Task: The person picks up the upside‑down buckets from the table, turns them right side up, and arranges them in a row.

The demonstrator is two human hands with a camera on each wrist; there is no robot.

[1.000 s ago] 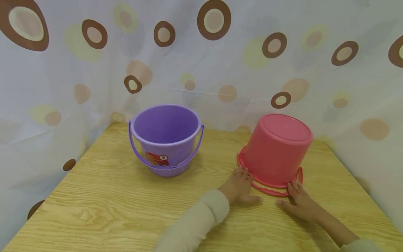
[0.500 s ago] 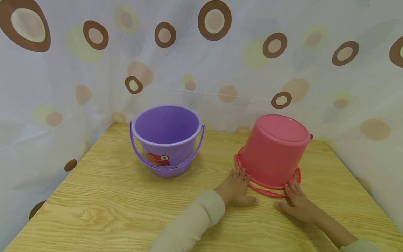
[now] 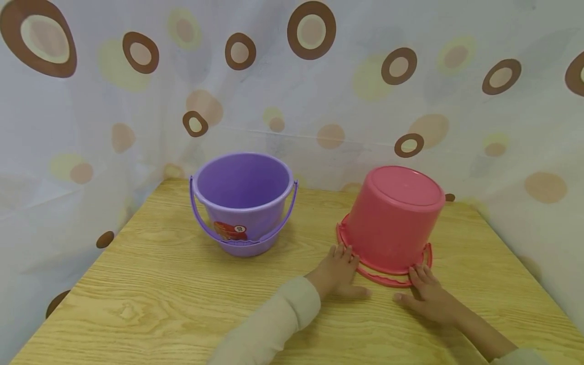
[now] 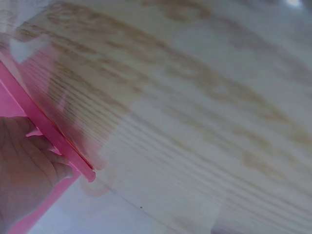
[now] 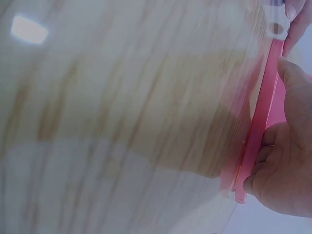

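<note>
An upside-down red bucket (image 3: 394, 223) rests on the wooden table at the right, its base facing up. Its red handle (image 3: 385, 280) lies along the near side of the rim. My left hand (image 3: 338, 274) touches the left part of the rim and handle with straight fingers, thumb pointing inward. On the right side, my right hand (image 3: 431, 298) lays its extended fingers against the rim and handle. Both wrist views show the pink edge (image 4: 46, 122) of the bucket running along the fingertips. Neither hand curls round it.
A purple bucket (image 3: 246, 223) stands upright on the left of the table, its handle hanging down in front and a red label on its side. The wooden table (image 3: 159, 309) meets a white sheet (image 3: 274, 86) with brown and yellow circles at the back and sides.
The red bucket has slid slightly to the left, with both hands moving along beside it. The purple bucket shifts only a little in view, along with the background.
</note>
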